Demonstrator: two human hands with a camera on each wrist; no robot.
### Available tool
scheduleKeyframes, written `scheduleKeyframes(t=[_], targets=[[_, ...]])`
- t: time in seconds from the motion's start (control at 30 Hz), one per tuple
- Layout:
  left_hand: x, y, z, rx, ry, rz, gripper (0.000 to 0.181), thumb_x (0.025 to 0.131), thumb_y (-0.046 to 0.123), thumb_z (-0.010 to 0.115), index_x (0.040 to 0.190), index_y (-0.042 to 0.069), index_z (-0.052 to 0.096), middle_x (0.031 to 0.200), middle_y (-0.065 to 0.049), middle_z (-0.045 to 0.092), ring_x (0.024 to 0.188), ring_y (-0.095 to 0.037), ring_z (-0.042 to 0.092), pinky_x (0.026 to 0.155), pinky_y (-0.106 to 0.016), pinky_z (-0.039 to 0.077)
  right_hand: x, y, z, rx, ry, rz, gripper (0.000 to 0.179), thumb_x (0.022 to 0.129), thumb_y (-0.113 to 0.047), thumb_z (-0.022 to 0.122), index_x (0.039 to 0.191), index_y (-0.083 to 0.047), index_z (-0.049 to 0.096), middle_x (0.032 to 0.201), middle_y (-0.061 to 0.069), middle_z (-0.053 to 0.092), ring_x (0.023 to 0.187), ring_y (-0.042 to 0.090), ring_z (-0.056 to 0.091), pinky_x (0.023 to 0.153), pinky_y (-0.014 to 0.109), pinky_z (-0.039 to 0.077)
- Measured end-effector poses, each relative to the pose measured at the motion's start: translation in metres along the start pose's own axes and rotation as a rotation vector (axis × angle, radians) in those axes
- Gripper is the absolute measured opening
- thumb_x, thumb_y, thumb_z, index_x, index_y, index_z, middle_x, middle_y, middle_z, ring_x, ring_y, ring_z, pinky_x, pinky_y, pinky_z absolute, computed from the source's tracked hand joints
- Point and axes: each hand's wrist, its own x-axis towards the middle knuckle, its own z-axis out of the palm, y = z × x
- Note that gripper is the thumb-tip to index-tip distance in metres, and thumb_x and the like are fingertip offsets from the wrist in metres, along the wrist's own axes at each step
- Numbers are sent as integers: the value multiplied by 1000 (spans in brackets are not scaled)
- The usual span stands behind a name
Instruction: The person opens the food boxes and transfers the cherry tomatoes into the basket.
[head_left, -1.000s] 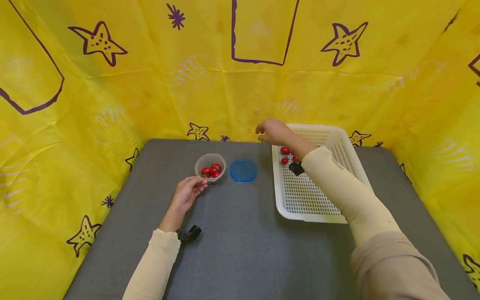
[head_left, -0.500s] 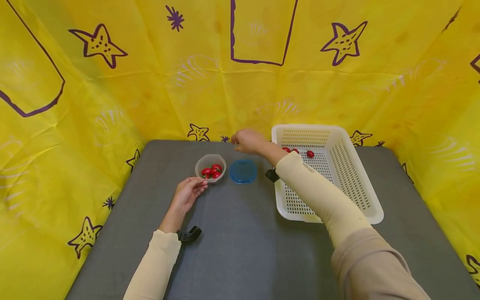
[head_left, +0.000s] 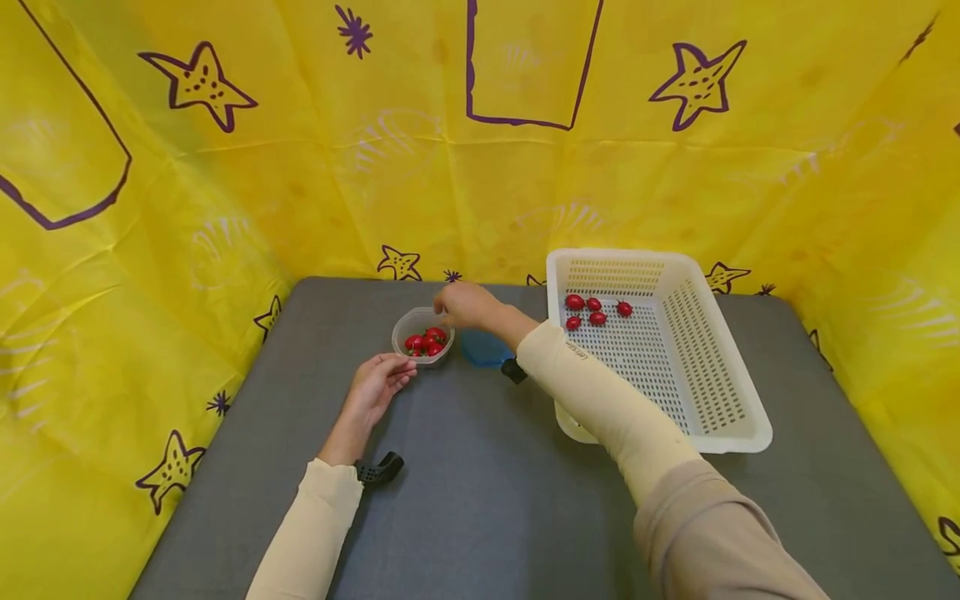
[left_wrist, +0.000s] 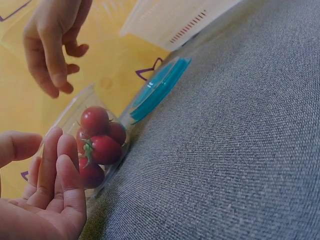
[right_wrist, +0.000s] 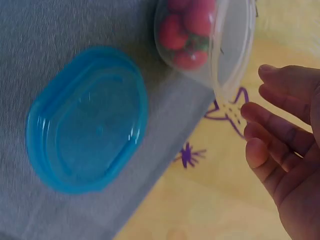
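A small clear plastic container (head_left: 405,325) with several cherry tomatoes (left_wrist: 105,149) in it stands on the table. My left hand (head_left: 375,385) is at its near-left edge, thumb and fingertips pinching the rim. My right hand (head_left: 467,305) hangs over the container's far-right rim, fingers loosely bent. Nothing shows between those fingers in the right wrist view, where the hand (right_wrist: 290,135) is just off the rim. A blue lid (right_wrist: 87,120) lies flat beside the container; the right forearm partly covers it in the head view.
To the right stands a white perforated basket (head_left: 738,400) with several tomatoes (head_left: 596,318) at its far-left corner. The right sleeve (head_left: 607,400) crosses over the basket's near-left edge. A yellow patterned cloth (head_left: 480,192) hangs behind the grey table (head_left: 480,500).
My right hand has moved left, from above the basket, past the lid, to the container. The basket's tomatoes have come into view from under the arm. My left hand stays at the rim.
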Motion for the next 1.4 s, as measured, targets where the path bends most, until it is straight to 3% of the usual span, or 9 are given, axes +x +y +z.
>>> scheduleKeyframes(t=[0.17,0.57,0.83,1.4], targets=[[0,1,1,-7,9,-5,13,100,9,50,91,11,58,74,5,71,71,-8,69,72,-20,54,5,-10,8,6,-23,-2,27,93,-18,62,115,-5,70,114,10,71,101,24,66,91,37,53],[0,0,-1,-28,-17,15,14,101,7,48,90,12,57,74,5,71,72,-7,69,73,-20,54,15,-25,27,-53,-16,-38,16,92,-19,64,98,-6,73,92,6,71,80,19,58,80,32,51],[-1,-1,0,-32,-6,25,13,100,6,49,90,11,56,73,5,70,70,-7,68,71,-19,54,19,-34,37,-48,-33,24,8,89,-14,64,88,-8,69,78,2,58,73,17,48,68,27,40],[0,-3,0,-32,-9,24,17,100,7,50,86,12,58,73,4,70,70,-8,68,71,-20,54,22,-35,50,-84,18,58,9,86,-9,63,91,-9,70,85,4,65,75,18,53,70,27,45]])
